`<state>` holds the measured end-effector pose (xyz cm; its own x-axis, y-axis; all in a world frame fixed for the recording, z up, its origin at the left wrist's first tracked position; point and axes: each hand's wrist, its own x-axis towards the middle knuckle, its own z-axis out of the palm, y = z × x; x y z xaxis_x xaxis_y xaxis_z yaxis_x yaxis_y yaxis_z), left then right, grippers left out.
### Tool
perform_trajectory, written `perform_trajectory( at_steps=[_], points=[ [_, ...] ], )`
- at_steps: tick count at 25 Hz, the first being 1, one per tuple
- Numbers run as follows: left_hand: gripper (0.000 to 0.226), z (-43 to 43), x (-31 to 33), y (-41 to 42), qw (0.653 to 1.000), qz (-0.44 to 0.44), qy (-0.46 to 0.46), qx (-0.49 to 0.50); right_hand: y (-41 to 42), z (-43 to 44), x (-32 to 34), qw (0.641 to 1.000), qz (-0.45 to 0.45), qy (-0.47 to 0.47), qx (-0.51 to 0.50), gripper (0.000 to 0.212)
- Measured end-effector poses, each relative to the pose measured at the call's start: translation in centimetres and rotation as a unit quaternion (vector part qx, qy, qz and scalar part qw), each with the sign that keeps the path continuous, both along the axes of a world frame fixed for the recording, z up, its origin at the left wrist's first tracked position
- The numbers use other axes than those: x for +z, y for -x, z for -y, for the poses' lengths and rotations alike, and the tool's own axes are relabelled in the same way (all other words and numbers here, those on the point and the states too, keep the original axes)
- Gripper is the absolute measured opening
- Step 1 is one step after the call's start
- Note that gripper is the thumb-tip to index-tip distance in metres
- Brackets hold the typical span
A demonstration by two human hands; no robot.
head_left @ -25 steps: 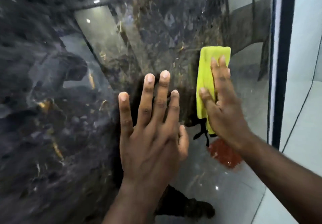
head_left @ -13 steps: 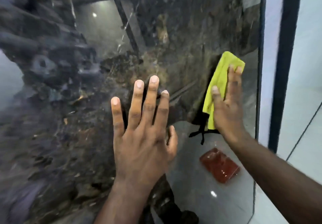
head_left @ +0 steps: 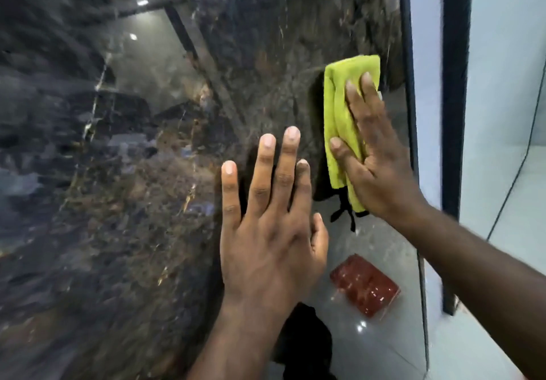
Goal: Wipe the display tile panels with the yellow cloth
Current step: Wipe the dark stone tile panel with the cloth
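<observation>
The wiping step is in hand on a large, glossy, dark marble-patterned tile panel (head_left: 141, 190), which is filling most of the view and mirroring ceiling lights. The person is working near its right edge, just beside the dark frame strip (head_left: 407, 54). The left hand (head_left: 266, 232) is lying flat on the tile, fingers straight and spread, holding nothing, apparently bracing. The right hand (head_left: 379, 161) is pressing the yellow cloth (head_left: 338, 113) against the panel with straight fingers and the thumb splayed across it, not curling round it. The next move is probably calling for even palm pressure while sliding the cloth over unwiped surface, so it is not slipping free. The cloth is looking folded into a long upright pad, soft and creased, its top showing above the fingertips.
</observation>
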<state>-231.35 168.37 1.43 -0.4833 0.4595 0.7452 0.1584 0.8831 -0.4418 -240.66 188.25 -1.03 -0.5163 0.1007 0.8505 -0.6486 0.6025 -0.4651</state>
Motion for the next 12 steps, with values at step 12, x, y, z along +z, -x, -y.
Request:
perform_trajectory(
  at_steps=[12],
  points=[
    [0.078,-6.4,-2.4,5.5,0.993,-0.017,0.108,0.037,5.2,-4.1,-9.5,0.913,0.217,0.344,-0.032,0.066]
  ],
)
